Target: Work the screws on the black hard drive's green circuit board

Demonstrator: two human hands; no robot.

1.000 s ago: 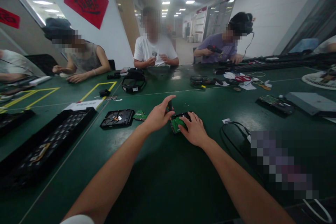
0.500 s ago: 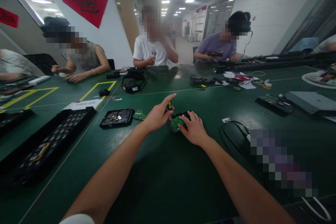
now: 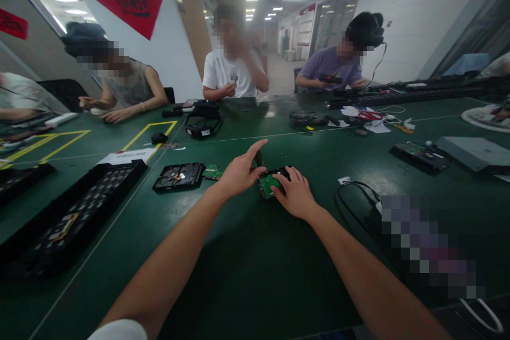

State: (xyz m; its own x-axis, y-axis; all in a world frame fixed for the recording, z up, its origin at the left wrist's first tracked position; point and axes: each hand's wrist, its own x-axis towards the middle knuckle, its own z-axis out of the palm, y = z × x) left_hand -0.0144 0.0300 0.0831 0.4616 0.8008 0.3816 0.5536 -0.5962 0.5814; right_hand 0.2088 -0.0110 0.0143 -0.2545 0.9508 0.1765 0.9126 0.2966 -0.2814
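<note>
In the head view, a hard drive (image 3: 264, 189) lies on the green table with its green circuit board facing up. My right hand (image 3: 295, 191) rests over the drive's right side, fingers spread and pressing on the board. My left hand (image 3: 241, 171) is closed on a screwdriver (image 3: 259, 158) held upright at the drive's far left edge, index finger stretched above its handle. The screwdriver's tip is hidden. Left of that hand lie a loose green circuit board (image 3: 212, 172) and another black hard drive (image 3: 178, 177).
A long black tray (image 3: 91, 204) stands at left. At right are another drive (image 3: 420, 156), a grey box (image 3: 476, 153) and a black cable (image 3: 350, 212). A black headset (image 3: 203, 122) lies farther back. Several people sit across the table.
The screwdriver's handle has turned: its yellow marks showed before, and now its dark side does. Both hands stay at nearly the same place on the drive.
</note>
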